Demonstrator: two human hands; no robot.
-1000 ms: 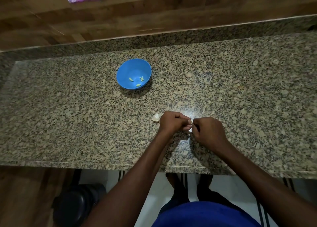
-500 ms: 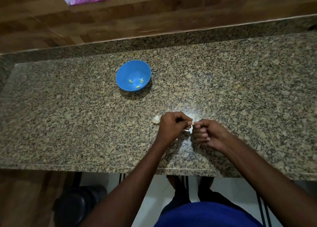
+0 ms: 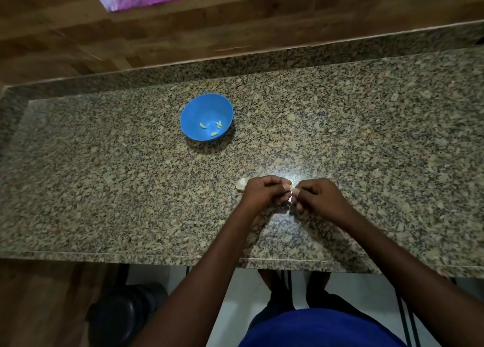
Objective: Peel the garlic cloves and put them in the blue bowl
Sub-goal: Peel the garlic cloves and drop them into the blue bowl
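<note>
A blue bowl stands on the granite counter and holds several peeled pale-green cloves. My left hand and my right hand meet over the counter's near middle, both with curled fingers. Between their fingertips they pinch a small whitish garlic clove, mostly hidden by the fingers. A piece of white garlic lies on the counter just left of my left hand, partly covered by it.
The granite counter stretches wide to both sides, with a raised back ledge and a wooden wall behind. Its front edge runs just below my wrists. A dark round object sits on the floor at the lower left.
My right hand turned and drew closer to the left hand, its fingers now curled over the clove. The bowl and the loose garlic stayed put.
</note>
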